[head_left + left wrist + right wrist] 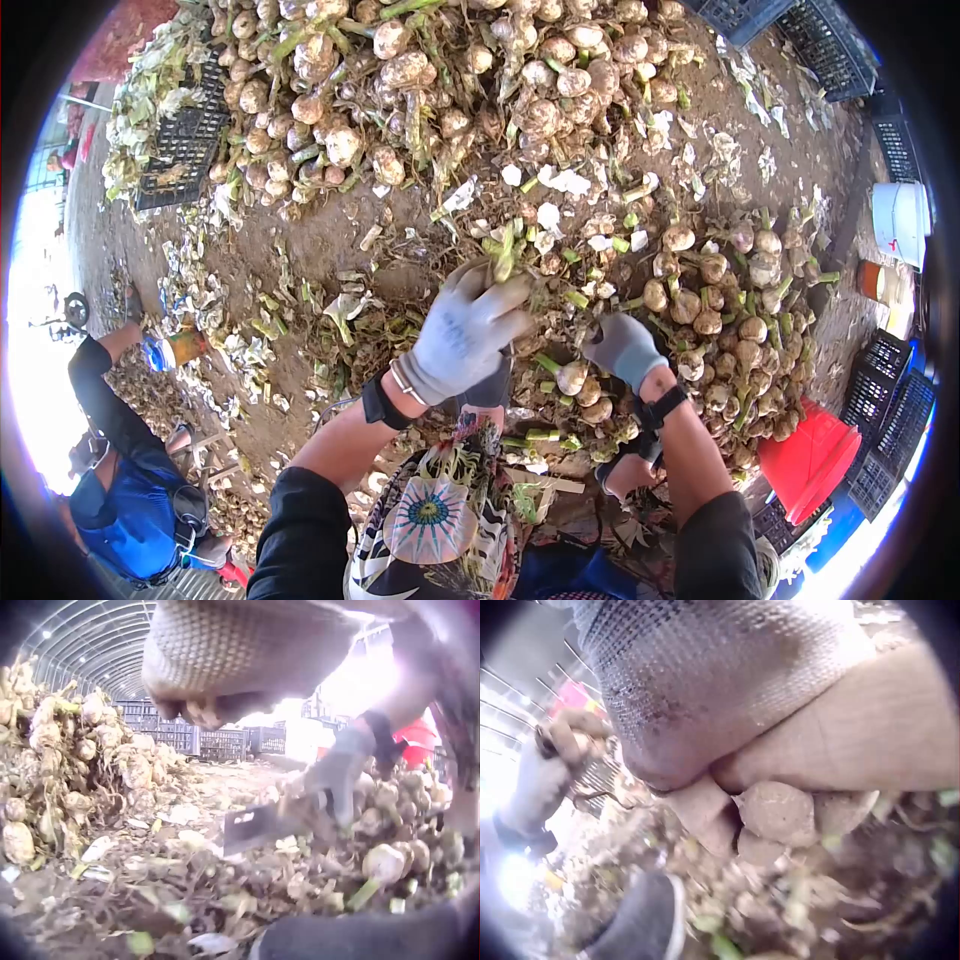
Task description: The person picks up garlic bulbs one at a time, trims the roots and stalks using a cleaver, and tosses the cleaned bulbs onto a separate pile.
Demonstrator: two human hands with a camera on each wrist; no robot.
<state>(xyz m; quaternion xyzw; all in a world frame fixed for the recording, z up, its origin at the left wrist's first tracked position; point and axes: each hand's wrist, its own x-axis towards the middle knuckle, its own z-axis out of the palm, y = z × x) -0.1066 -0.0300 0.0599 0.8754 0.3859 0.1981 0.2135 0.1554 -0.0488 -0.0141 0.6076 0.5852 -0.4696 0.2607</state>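
Blade (250, 829) in right hand (622, 348), long axis near level, leftward in left wrist view; left hand (462, 335), hold unclear.

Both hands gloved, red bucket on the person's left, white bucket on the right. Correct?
Not quite: the red bucket is on the person's right, beside the nearer garlic pile, as the head view shows. The rest holds: the left hand and right hand are both gloved, and the white bucket is on the right.

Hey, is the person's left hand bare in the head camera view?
No, a whitish glove covers the left hand.
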